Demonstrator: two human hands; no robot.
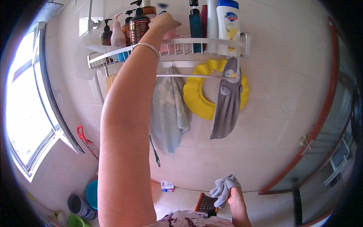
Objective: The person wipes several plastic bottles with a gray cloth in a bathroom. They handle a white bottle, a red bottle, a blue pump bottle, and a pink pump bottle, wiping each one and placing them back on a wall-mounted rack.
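Observation:
My left hand (167, 22) reaches up to the wire wall shelf (181, 41), with its fingers around a pump bottle. The bottle's dark pump head (163, 5) is blurred above the hand, and a pink body (169, 35) shows below; my hand and arm cover much of it. Dark brown pump bottle (139, 28) stands just left of the hand, a teal pump bottle (195, 28) to its right. Low in front of me, my right hand (236, 195) grips grey fabric gloves (222, 190), which hang in loose folds from the fingers.
Below the shelf hang a pale towel (168, 110), a yellow scalloped ring (195, 99) and a grey hand towel (228, 107). A Safeguard bottle (229, 25) stands at the shelf's right. An open window (31, 105) is left; buckets (80, 205) and a brown woven stool (204, 203) stand below.

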